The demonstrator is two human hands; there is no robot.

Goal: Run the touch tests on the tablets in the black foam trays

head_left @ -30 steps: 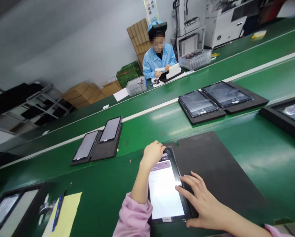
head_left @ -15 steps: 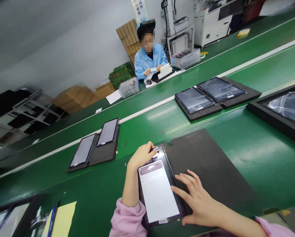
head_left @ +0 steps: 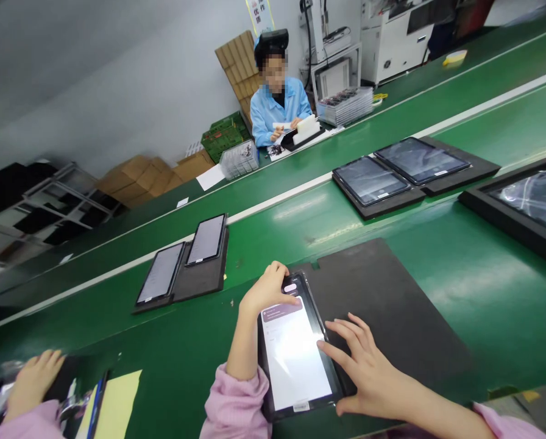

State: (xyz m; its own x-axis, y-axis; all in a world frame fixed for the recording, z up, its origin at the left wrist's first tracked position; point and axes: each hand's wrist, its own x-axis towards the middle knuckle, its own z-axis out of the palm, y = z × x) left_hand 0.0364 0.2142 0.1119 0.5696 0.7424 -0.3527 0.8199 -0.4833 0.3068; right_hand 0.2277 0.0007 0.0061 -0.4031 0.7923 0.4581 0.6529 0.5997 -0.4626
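Observation:
A tablet with a lit, mostly white screen lies in front of me, its lower end toward me. It rests at the left part of a dark foam pad. My left hand is curled over the tablet's upper left corner, with the thumb over the purple banner near the top of the screen. Beside the tablet's right edge is my right hand, fingers spread, the index fingertip at the edge of the screen. The thumb of that hand is near the lower right corner.
Foam pads with tablets lie ahead: a left pair and a right pair. At right is a black tray. Lower left, another person's hand is near pens and yellow paper. A co-worker sits across the green belt.
My left thumb has moved down the screen onto the purple banner. My right hand stays nearly still. Both tablet pairs have shifted right, and another person's hand has appeared at lower left.

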